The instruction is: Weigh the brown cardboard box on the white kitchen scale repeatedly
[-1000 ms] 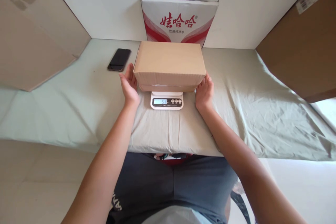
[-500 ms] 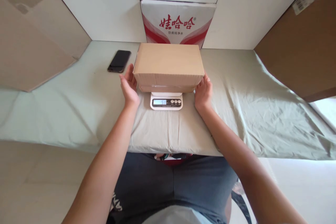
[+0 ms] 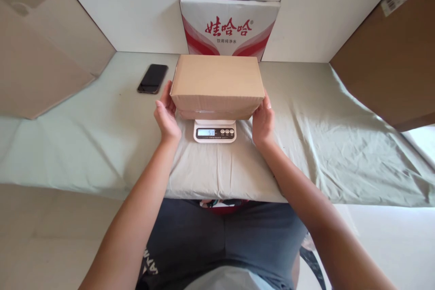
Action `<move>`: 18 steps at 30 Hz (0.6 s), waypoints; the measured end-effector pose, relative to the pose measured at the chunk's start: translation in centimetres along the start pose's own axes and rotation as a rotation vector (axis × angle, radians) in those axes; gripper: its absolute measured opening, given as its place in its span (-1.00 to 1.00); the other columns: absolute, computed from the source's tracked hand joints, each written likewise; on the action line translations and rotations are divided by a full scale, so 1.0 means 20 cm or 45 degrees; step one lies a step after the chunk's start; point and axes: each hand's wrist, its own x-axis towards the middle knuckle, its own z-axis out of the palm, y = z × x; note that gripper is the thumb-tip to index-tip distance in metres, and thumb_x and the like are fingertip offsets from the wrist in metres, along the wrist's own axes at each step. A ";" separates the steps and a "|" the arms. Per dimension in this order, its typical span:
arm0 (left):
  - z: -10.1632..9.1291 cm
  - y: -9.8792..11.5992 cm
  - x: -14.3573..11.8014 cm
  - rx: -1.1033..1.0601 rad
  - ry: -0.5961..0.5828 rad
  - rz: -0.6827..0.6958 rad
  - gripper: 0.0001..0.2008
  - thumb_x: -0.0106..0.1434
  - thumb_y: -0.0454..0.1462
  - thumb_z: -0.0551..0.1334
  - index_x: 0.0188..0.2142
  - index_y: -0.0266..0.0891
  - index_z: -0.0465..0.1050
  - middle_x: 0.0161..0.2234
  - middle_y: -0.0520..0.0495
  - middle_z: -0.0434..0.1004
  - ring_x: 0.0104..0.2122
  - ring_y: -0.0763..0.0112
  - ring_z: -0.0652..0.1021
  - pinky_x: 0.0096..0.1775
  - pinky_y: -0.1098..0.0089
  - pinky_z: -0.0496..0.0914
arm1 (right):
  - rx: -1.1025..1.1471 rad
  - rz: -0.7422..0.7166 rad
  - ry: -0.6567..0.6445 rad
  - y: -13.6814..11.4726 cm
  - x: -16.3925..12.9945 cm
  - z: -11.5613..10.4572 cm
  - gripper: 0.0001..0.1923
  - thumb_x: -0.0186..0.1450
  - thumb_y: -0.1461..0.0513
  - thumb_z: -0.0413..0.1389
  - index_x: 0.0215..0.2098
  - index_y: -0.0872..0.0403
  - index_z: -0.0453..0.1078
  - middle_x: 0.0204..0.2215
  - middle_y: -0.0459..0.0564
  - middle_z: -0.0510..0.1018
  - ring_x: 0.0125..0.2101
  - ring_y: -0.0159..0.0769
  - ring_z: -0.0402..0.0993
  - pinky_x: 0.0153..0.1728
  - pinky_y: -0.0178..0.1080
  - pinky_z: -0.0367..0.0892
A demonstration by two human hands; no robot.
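A closed brown cardboard box (image 3: 217,77) rests on a small white digital scale (image 3: 215,138), hiding most of it. The scale's lit display reads what looks like 51, with round buttons to its right. Against the box's left side lies my left hand (image 3: 167,115), its thumb apart and its fingers reaching back along the cardboard. My right hand (image 3: 263,120) is at the opposite side, palm inward, fingers partly hidden by the box. Between them, the two hands hold the box at its lower side edges.
A black phone (image 3: 152,78) lies left of the box on the pale green cloth (image 3: 316,145). Behind stand white panels and a white-and-red printed carton (image 3: 228,27). Large brown cartons flank the surface at left (image 3: 50,54) and right (image 3: 390,68).
The view has shifted very slightly. Both hands, the box and the scale keep nearly the same places, and the display reading looks unchanged.
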 end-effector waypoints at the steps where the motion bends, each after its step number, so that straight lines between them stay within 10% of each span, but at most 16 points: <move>1: 0.00 0.00 0.00 0.004 0.001 -0.004 -0.11 0.24 0.44 -0.04 0.19 -0.05 0.54 0.37 -0.10 0.44 0.41 0.04 0.37 0.38 0.14 0.30 | -0.007 0.003 -0.001 0.00 0.00 0.00 -0.29 0.30 -0.25 0.01 0.32 -0.20 0.34 0.47 -0.17 0.30 0.54 -0.06 0.05 0.58 0.14 -0.07; 18: 0.02 -0.01 -0.03 -0.017 -0.009 0.035 -0.26 0.34 0.32 0.03 0.13 -0.12 0.58 0.24 -0.16 0.59 0.32 0.10 0.49 0.24 0.22 0.44 | -0.083 -0.121 -0.099 0.03 0.01 -0.01 -0.30 0.34 -0.26 -0.02 0.35 -0.24 0.31 0.43 -0.20 0.35 0.54 -0.03 0.04 0.57 0.10 -0.02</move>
